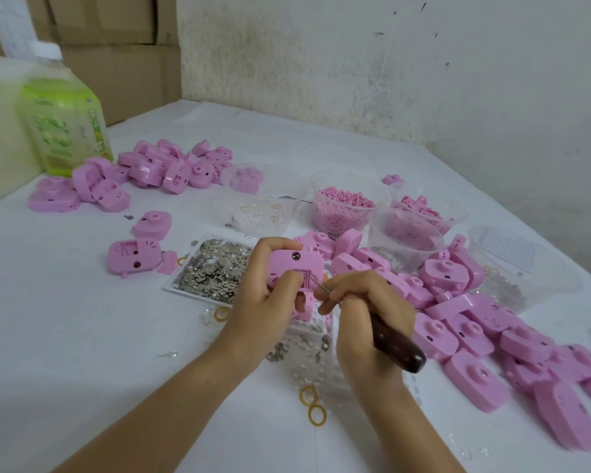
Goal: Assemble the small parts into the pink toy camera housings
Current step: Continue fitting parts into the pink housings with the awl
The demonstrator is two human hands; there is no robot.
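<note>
The left hand (265,295) grips a pink housing (296,269) above the table (82,336); the right hand (362,302) clasps a dark-handled tool (394,341), its thin metal tip touching the housing. Just behind sits a tray of small metal parts (212,271), with piles of pink housings (492,336) to the right.

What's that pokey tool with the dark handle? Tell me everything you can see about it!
The tool has a thick, glossy, dark reddish-brown handle, maybe wood, and a thin metal shaft. It lies slanted: the handle end points down and right, and the tip points up and left, at the rectangular opening of the pink housing. The right hand grips it, fingers curled round it near the shaft.
</note>
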